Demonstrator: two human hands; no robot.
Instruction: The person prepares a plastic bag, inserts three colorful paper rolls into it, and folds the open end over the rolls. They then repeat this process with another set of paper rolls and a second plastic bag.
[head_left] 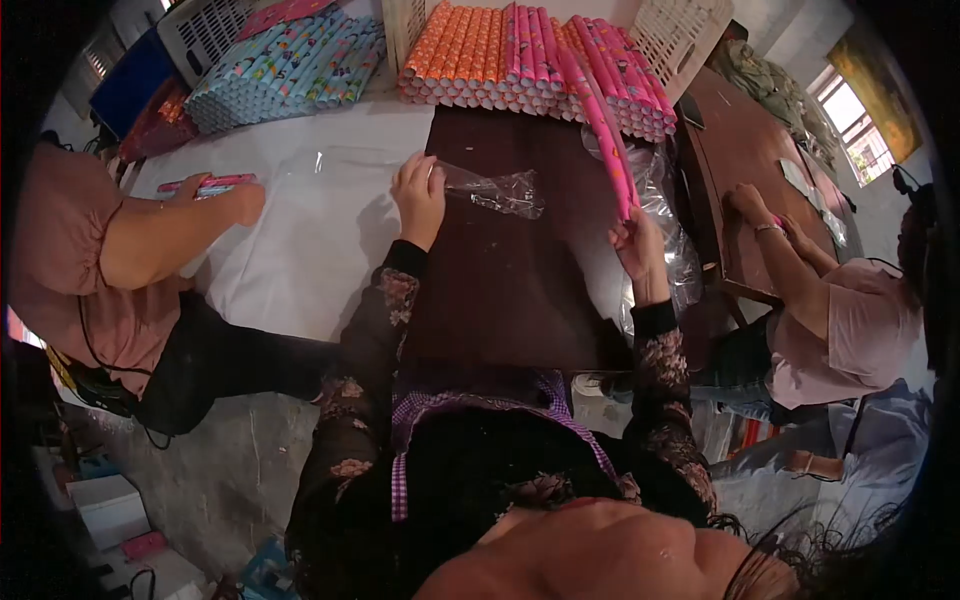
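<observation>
My left hand point(418, 200) is closed on a long clear plastic sleeve point(495, 190), whose crumpled end lies over the dark table while the rest stretches left over the white sheet. On the right, my right hand point(637, 245) grips the lower end of a long pink patterned roll point(608, 135). The roll points up and away, its far end in front of the stacked pink rolls point(625, 70). More clear plastic point(665, 200) lies beside my right hand, partly hidden by it.
Orange rolls point(460, 50) and blue rolls point(290, 75) are stacked at the back between plastic crates point(680, 35). A co-worker's hand point(215, 195) holds rolls at the left; another co-worker's hands point(765, 215) work at the right table point(740, 130).
</observation>
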